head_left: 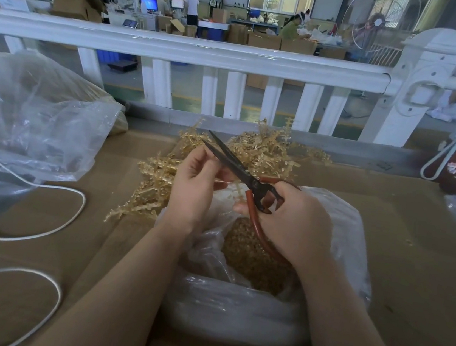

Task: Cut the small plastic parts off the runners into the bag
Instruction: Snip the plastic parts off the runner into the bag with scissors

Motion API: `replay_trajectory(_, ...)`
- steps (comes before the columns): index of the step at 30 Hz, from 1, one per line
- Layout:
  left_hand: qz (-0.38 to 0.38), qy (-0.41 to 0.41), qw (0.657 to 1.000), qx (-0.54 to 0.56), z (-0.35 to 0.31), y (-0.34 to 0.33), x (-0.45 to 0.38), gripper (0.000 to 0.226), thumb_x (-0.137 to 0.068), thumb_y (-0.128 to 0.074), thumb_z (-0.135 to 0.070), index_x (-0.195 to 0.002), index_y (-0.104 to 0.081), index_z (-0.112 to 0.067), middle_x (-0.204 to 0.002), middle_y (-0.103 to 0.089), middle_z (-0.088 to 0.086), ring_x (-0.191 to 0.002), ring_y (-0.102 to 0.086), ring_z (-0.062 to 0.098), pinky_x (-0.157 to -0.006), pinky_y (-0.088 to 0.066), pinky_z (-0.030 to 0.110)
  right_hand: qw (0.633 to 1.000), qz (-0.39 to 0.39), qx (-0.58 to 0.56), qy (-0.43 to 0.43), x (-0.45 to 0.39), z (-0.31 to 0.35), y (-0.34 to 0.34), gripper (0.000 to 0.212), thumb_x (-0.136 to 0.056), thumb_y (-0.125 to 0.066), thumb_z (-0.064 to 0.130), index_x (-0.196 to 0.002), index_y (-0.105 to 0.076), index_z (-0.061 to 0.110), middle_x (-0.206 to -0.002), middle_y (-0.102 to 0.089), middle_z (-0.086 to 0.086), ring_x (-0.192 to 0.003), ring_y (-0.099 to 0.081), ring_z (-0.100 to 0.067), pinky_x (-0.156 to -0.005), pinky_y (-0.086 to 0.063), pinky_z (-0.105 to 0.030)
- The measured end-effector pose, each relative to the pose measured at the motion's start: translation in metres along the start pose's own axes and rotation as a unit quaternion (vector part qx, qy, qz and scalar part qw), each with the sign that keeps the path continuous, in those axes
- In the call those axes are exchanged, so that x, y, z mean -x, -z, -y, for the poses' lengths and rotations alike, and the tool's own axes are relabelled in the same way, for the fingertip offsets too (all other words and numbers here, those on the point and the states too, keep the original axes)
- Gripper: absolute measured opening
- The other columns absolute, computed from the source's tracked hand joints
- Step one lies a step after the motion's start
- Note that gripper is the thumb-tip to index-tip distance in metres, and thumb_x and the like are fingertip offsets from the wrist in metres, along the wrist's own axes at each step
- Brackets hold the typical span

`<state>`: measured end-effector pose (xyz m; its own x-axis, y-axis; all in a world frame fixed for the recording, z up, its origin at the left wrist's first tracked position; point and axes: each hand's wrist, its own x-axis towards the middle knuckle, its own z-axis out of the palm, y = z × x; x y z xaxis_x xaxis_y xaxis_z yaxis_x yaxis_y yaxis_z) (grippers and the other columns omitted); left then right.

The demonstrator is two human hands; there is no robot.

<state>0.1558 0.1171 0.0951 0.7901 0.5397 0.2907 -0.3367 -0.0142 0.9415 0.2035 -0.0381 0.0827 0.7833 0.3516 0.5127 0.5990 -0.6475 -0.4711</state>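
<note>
Right hand (295, 221) gripping red-handled black scissors (239, 168), blades parted, left hand (199, 183) pinching a thin translucent runner (227, 182) over the clear plastic bag (344, 221) of tan parts (250, 262)

Scissors (239, 168): dark matt metal blades, glossy red handles. Runners (264, 151): translucent tan plastic. Bag (343, 230): clear glossy film. Table (401, 251): matt brown cardboard.

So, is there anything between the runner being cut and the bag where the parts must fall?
Nothing visible. The left hand holds the runner at the scissors, directly above the bag, whose mouth is open.
</note>
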Motion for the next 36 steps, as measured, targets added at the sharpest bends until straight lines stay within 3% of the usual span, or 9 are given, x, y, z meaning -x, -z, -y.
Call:
replay_trajectory(3, -0.031, 0.031, 0.998, 0.039, 0.0, 0.003, -0.003, 0.018, -0.102, -0.048, -0.007, -0.092, -0.061, -0.001, -0.077, -0.064, 0.005, -0.069, -0.059, 0.014, -0.072, -0.052, 0.03, 0.999, -0.006, -0.041, -0.005, 0.0, 0.001, 0.0, 0.054, -0.064, -0.055, 0.089, -0.077, -0.059, 0.037, -0.063, -0.053, 0.025, -0.062, -0.053, 0.005, -0.053, -0.035, -0.013)
replay_trajectory(6, -0.04, 0.058, 0.995, 0.076, -0.001, 0.004, -0.004, 0.02, -0.101, -0.049, -0.008, -0.086, -0.062, -0.013, -0.073, -0.066, 0.001, -0.067, -0.06, 0.012, -0.07, -0.053, 0.029, 0.992, -0.017, -0.114, -0.044, -0.001, 0.0, 0.001, 0.06, -0.06, -0.061, 0.086, -0.078, -0.067, 0.029, -0.067, -0.064, 0.018, -0.065, -0.06, 0.001, -0.057, -0.045, -0.017)
replay_trajectory(10, -0.045, 0.09, 0.986, 0.129, -0.002, 0.005, -0.006, 0.022, -0.1, -0.048, -0.005, -0.084, -0.061, -0.012, -0.074, -0.066, 0.005, -0.066, -0.059, 0.016, -0.067, -0.053, 0.03, 0.973, -0.045, -0.199, -0.111, -0.004, -0.002, 0.005, 0.055, -0.06, -0.065, 0.082, -0.074, -0.067, 0.029, -0.071, -0.067, 0.021, -0.069, -0.063, 0.0, -0.058, -0.045, -0.021)
replay_trajectory(14, -0.033, 0.103, 0.984, 0.144, -0.002, 0.006, -0.007, 0.018, -0.101, -0.046, -0.005, -0.089, -0.059, -0.009, -0.076, -0.066, 0.007, -0.069, -0.059, 0.019, -0.074, -0.05, 0.037, 0.957, -0.061, -0.226, -0.17, -0.007, -0.003, 0.005, 0.05, -0.062, -0.068, 0.075, -0.075, -0.069, 0.027, -0.071, -0.069, 0.02, -0.069, -0.064, 0.0, -0.062, -0.053, -0.03)
replay_trajectory(18, -0.01, 0.113, 0.982, 0.153, -0.002, 0.005, -0.007, 0.022, -0.1, -0.045, -0.004, -0.084, -0.059, -0.011, -0.076, -0.067, 0.007, -0.068, -0.059, 0.02, -0.076, -0.05, 0.039, 0.937, -0.049, -0.283, -0.199, -0.01, -0.002, 0.007, 0.029, -0.076, -0.082, 0.048, -0.078, -0.071, 0.021, -0.071, -0.072, 0.008, -0.068, -0.068, -0.013, -0.072, -0.06, -0.046)
replay_trajectory(21, -0.002, 0.119, 0.98, 0.159, -0.002, 0.005, -0.007, 0.023, -0.1, -0.047, -0.005, -0.083, -0.061, -0.011, -0.077, -0.069, 0.007, -0.068, -0.062, 0.019, -0.073, -0.053, 0.036, 0.922, -0.03, -0.329, -0.2, -0.011, -0.002, 0.011, 0.019, -0.081, -0.083, 0.032, -0.081, -0.072, 0.017, -0.072, -0.072, 0.0, -0.069, -0.07, -0.017, -0.075, -0.06, -0.049)
replay_trajectory(26, 0.029, 0.119, 0.979, 0.164, -0.001, 0.007, -0.007, 0.023, -0.098, -0.046, -0.006, -0.084, -0.063, -0.011, -0.08, -0.071, 0.007, -0.071, -0.066, 0.017, -0.067, -0.056, 0.03, 0.882, -0.016, -0.422, -0.211, -0.01, -0.002, 0.018, 0.011, -0.083, -0.081, 0.019, -0.081, -0.072, 0.013, -0.074, -0.071, -0.009, -0.07, -0.067, -0.019, -0.077, -0.061, -0.045)
replay_trajectory(31, 0.052, 0.119, 0.979, 0.157, -0.001, 0.008, -0.007, 0.012, -0.085, -0.053, -0.016, -0.089, -0.062, -0.011, -0.081, -0.07, 0.007, -0.068, -0.064, 0.016, -0.065, -0.054, 0.028, 0.839, -0.027, -0.508, -0.192, -0.011, -0.003, 0.022, 0.007, -0.084, -0.076, 0.003, -0.086, -0.071, 0.009, -0.073, -0.072, 0.001, -0.062, -0.066, -0.006, -0.058, -0.052, -0.017)
replay_trajectory(36, 0.064, 0.112, 0.978, 0.163, -0.002, 0.008, -0.006, 0.028, -0.085, -0.059, -0.031, -0.102, -0.06, -0.01, -0.091, -0.071, 0.008, -0.079, -0.064, 0.02, -0.074, -0.054, 0.034, 0.799, -0.017, -0.571, -0.189, -0.01, -0.004, 0.026, 0.01, -0.09, -0.064, -0.005, -0.089, -0.067, 0.004, -0.067, -0.066, 0.0, -0.043, -0.054, 0.0, -0.041, -0.041, -0.01)
